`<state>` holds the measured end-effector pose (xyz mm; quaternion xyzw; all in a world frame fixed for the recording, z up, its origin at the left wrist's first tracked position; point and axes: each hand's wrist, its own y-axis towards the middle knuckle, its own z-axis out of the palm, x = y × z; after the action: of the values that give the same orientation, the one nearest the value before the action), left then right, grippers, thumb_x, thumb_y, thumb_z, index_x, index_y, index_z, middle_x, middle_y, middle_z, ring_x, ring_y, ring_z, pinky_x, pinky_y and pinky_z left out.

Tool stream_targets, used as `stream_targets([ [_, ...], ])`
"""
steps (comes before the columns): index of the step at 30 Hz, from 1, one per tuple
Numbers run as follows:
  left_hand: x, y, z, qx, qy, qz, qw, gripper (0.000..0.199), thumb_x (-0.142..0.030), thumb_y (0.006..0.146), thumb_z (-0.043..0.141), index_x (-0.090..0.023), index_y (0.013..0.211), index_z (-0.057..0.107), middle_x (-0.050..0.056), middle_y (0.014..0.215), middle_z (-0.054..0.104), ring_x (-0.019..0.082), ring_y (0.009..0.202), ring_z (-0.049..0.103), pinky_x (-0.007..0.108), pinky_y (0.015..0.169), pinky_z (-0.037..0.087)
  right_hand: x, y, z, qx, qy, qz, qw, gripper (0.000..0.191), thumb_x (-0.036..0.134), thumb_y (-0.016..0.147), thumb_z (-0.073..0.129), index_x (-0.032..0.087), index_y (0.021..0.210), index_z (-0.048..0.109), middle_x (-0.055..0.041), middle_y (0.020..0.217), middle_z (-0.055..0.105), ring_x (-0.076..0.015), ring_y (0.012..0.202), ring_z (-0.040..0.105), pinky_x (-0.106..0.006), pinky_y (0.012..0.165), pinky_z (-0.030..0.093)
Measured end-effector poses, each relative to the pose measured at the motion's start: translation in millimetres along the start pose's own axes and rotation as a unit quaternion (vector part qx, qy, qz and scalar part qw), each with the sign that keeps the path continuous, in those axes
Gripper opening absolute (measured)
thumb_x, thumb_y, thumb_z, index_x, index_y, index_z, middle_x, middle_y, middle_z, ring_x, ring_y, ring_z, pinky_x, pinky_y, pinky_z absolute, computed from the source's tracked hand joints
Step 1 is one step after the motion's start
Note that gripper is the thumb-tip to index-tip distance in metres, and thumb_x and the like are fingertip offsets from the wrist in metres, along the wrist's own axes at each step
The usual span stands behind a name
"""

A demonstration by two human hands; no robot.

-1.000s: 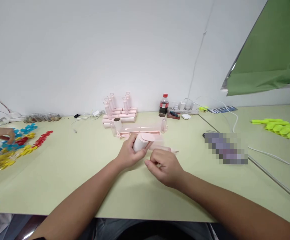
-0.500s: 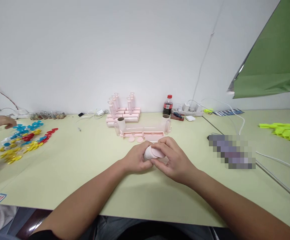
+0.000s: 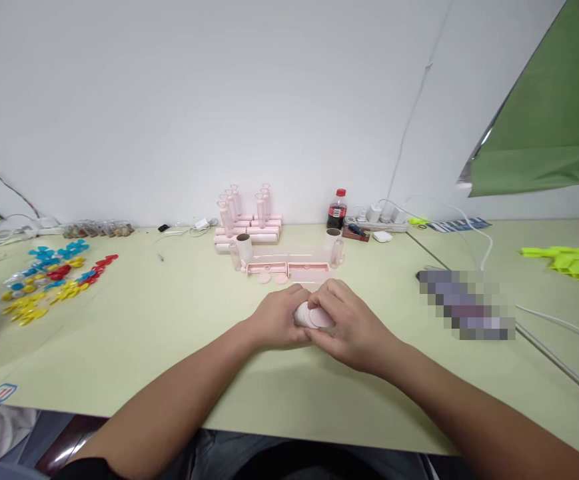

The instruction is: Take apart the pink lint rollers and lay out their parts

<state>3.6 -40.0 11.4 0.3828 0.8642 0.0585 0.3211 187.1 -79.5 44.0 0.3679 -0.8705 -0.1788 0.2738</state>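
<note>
Hands [image 3: 280,319] [image 3: 355,325] clasping pale tube [image 3: 303,316], sticker [image 3: 2,392] reading "11"; red-labelled bottle [image 3: 337,212]

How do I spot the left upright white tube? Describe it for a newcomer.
Find the stacked pink cases by the wall. The white tube stands just in front, dark opening up. It's opaque, unlike the clear tube beside it, and left of its lookalike.

Clear, glossy plastic forms the cola bottle [image 3: 336,213] beneath a smooth red plastic cap [image 3: 340,192]; smooth pale-pink plastic trays [image 3: 311,268] sit on a smooth yellow-green tabletop [image 3: 169,373], near matt, cardboard-like tubes [image 3: 244,248]. At right hangs creased green cloth-like sheeting [image 3: 549,127].
</note>
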Motion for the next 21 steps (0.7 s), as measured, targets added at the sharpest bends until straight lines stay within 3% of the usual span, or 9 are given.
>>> stream_targets([
  [8, 0.8, 0.5, 1.6, 0.022, 0.035, 0.038, 0.998, 0.031, -0.043, 0.069, 0.07, -0.022, 0.089, 0.06, 0.002, 0.09, 0.06, 0.017, 0.077, 0.057, 0.026, 0.062, 0.04, 1.0, -0.2, 1.4, 0.039, -0.056, -0.017, 0.998, 0.023, 0.013, 0.073, 0.064, 0.021, 0.074, 0.043, -0.0033, 0.078, 0.05, -0.0181, 0.072, 0.044, -0.029, 0.058, 0.035],
  [16, 6.0, 3.5, -3.3, 0.055, 0.01, 0.078, 0.995, 0.032, -0.051, 0.076, 0.064, -0.021, 0.088, 0.062, 0.004, 0.091, 0.064, 0.021, 0.088, 0.059, 0.028, 0.069, 0.043, 6.8, -2.3, 3.8, 0.019, -0.052, -0.031, 0.998, 0.022, 0.011, 0.075, 0.058, 0.021, 0.067, 0.041, -0.0021, 0.075, 0.046, -0.0145, 0.065, 0.041, -0.025, 0.051, 0.028],
  [21, 9.5, 1.7, -3.6, 0.036, -0.029, 0.056, 0.997, 0.034, -0.051, 0.073, 0.068, -0.02, 0.085, 0.06, 0.003, 0.087, 0.064, 0.019, 0.082, 0.059, 0.028, 0.068, 0.044, 4.1, -0.6, 4.1, 0.007, -0.035, -0.025, 0.999, 0.02, 0.015, 0.08, 0.06, 0.02, 0.07, 0.043, -0.0021, 0.075, 0.046, -0.0143, 0.065, 0.042, -0.025, 0.053, 0.033],
])
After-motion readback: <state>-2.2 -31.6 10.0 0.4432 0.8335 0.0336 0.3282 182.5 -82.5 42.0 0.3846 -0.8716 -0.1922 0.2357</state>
